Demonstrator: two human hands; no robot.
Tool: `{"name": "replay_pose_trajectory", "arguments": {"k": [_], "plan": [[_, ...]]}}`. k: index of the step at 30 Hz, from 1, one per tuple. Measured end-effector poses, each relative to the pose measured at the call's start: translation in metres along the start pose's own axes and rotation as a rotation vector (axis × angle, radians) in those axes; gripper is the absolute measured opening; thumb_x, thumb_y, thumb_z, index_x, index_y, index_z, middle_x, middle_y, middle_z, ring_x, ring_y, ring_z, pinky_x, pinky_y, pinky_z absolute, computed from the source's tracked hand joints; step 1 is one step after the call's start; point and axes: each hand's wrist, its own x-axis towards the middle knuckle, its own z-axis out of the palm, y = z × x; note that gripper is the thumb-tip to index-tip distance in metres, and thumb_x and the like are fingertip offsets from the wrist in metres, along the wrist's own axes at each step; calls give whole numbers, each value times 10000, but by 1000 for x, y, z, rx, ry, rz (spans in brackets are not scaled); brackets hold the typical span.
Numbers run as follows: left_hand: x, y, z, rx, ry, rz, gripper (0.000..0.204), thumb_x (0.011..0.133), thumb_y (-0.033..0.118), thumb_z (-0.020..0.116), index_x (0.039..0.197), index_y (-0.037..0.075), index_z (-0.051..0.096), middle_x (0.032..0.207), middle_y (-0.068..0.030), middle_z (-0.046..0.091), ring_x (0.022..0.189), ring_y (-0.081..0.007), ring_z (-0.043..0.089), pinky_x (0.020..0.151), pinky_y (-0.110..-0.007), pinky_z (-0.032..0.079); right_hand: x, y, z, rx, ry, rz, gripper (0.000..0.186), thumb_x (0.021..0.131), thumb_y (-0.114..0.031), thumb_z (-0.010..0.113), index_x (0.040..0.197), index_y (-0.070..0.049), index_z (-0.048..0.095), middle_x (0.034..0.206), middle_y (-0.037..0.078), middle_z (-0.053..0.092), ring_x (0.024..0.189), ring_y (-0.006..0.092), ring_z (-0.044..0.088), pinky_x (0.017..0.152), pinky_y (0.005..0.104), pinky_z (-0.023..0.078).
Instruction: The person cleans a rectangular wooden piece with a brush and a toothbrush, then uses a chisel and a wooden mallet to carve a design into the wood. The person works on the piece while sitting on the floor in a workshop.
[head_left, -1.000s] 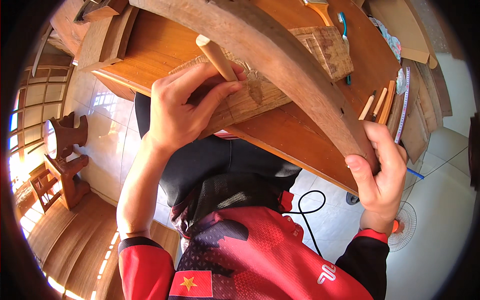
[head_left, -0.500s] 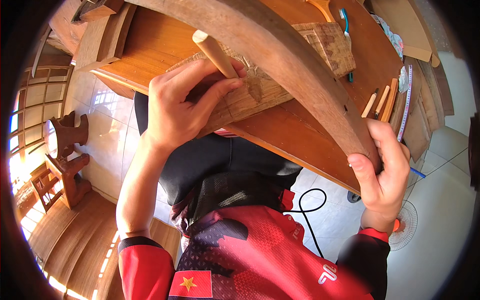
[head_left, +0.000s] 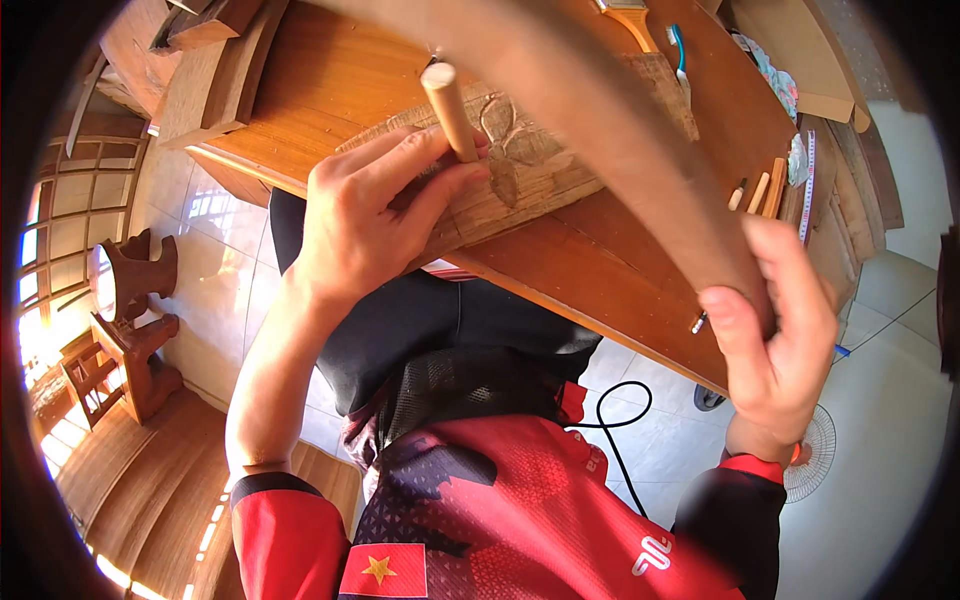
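My left hand (head_left: 365,215) is closed around a chisel (head_left: 452,115), its pale round wooden handle standing up nearly vertical. The blade is hidden behind my fingers. Under it lies a wooden board (head_left: 570,185) with a flower-like relief carved into its face, set at a slant along the table's near edge. My right hand (head_left: 780,330) grips the lower right end of a long curved wooden bar (head_left: 620,140), thumb on the near side. The bar is blurred, arches over the board and runs out past the top of the picture; it covers part of the board.
Beyond the board on the brown table (head_left: 600,285) lie a flat brush (head_left: 632,22) and a blue toothbrush (head_left: 680,60). Several wooden-handled tools (head_left: 762,190) and a measuring tape (head_left: 808,185) line the right side. Curved wood pieces (head_left: 222,85) sit at far left; a fan (head_left: 812,455) stands on the floor.
The curved bar has shifted a little up and right with my right hand and is now blurred. The chisel's handle has swung right and stands more upright; my left hand keeps its grip.
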Motion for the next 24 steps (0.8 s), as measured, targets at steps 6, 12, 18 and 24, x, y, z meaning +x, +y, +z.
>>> {"name": "replay_pose_trajectory", "arguments": {"k": [6, 12, 18, 24], "plan": [[11, 4, -10, 28, -193, -94, 137, 941, 40, 783, 1069, -8, 793, 1038, -141, 811, 937, -286, 802, 835, -350, 619, 6, -6, 2, 1, 3, 24, 306, 984, -176, 795, 1177, 20, 661, 821, 103, 694, 697, 172, 659, 659, 302, 516], [14, -1, -5, -12, -161, -59, 159, 946, 53, 787, 1097, 3, 798, 970, -157, 790, 880, -313, 792, 787, -375, 609, 7, -5, 2, -6, 0, 106, 249, 998, -140, 777, 1169, -1, 661, 815, 95, 680, 710, 145, 644, 667, 298, 508], [26, 9, -6, 32, -196, -43, 191, 937, 95, 810, 1100, -2, 794, 930, -179, 772, 843, -346, 775, 756, -389, 593, 13, 4, 5, -111, -32, 1, 282, 994, -189, 803, 1147, 10, 673, 784, 139, 676, 670, 179, 659, 641, 325, 497], [32, 14, -7, -86, -194, -223, 188, 976, 122, 778, 1120, 2, 796, 961, -158, 809, 901, -268, 802, 797, -345, 604, 0, 0, -4, 298, 189, 212, 259, 1084, -228, 677, 1190, 8, 660, 783, -39, 590, 596, 28, 468, 545, 234, 352]]}}
